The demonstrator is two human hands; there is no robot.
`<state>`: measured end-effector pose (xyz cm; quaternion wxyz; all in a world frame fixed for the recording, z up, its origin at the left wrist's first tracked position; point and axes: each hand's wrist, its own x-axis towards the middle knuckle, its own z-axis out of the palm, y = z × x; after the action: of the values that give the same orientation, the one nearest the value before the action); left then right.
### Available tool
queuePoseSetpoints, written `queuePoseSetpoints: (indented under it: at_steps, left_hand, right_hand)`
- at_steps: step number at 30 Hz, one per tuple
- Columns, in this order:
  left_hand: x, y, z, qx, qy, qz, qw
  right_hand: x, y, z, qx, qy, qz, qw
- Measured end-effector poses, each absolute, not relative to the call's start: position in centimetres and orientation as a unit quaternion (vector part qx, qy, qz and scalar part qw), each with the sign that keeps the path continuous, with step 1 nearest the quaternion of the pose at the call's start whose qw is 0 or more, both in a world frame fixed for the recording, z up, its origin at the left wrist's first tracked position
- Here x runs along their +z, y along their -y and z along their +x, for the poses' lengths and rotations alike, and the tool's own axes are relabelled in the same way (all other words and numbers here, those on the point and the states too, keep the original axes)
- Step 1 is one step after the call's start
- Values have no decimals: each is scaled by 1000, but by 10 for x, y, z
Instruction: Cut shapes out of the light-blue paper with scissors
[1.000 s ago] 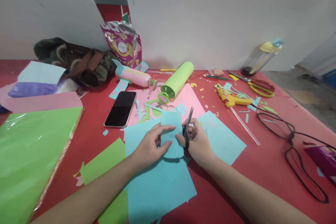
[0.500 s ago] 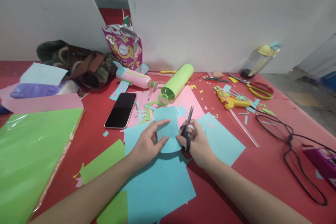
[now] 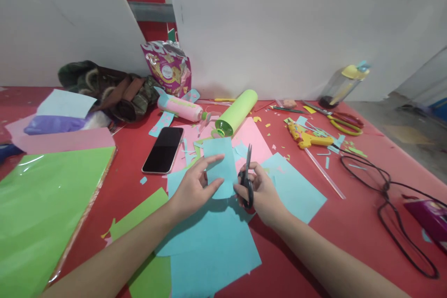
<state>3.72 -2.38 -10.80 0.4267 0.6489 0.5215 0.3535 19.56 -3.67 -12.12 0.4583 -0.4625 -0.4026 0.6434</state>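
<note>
My left hand (image 3: pixel 192 190) pinches a small light-blue paper piece (image 3: pixel 220 165) and holds it up above the table. My right hand (image 3: pixel 263 193) grips black scissors (image 3: pixel 247 178), their blades pointing up and away, right beside the paper's right edge. Both hands hover over larger light-blue sheets (image 3: pixel 213 242) that lie on the red table (image 3: pixel 349 233). A pink sheet (image 3: pixel 253 137) lies just beyond them.
A black phone (image 3: pixel 163 149), a green roll (image 3: pixel 236 112), a pink bottle (image 3: pixel 179 107), a yellow glue gun (image 3: pixel 307 134) with a black cable (image 3: pixel 384 191), yellow-handled scissors (image 3: pixel 344 118), green sheets (image 3: pixel 42 205), a snack bag (image 3: pixel 167 67) and paper scraps surround the hands.
The small blue piece has been turned and raised slightly in my left hand. The scissors have swung more upright and closer to its right edge.
</note>
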Motion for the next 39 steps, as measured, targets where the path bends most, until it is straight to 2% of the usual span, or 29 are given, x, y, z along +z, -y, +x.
queuePoseSetpoints:
  at_steps: [9, 17, 26, 30, 39]
  left_hand:
    - [-104, 10, 28, 337, -518, 713, 331]
    - [-90, -5, 20, 389, -529, 711, 251]
    - [-75, -10, 24, 432, -522, 679, 282]
    - [-77, -9, 24, 403, -509, 708, 278]
    - [-68, -5, 15, 315, -512, 777, 186]
  right_hand:
    - [-118, 39, 196, 646, 402, -472, 445]
    - [-117, 44, 197, 700, 438, -400, 398]
    - [-113, 47, 200, 746, 449, -339, 356]
    - [-117, 46, 201, 766, 431, -317, 356]
    - [-121, 44, 203, 829, 360, -248, 348]
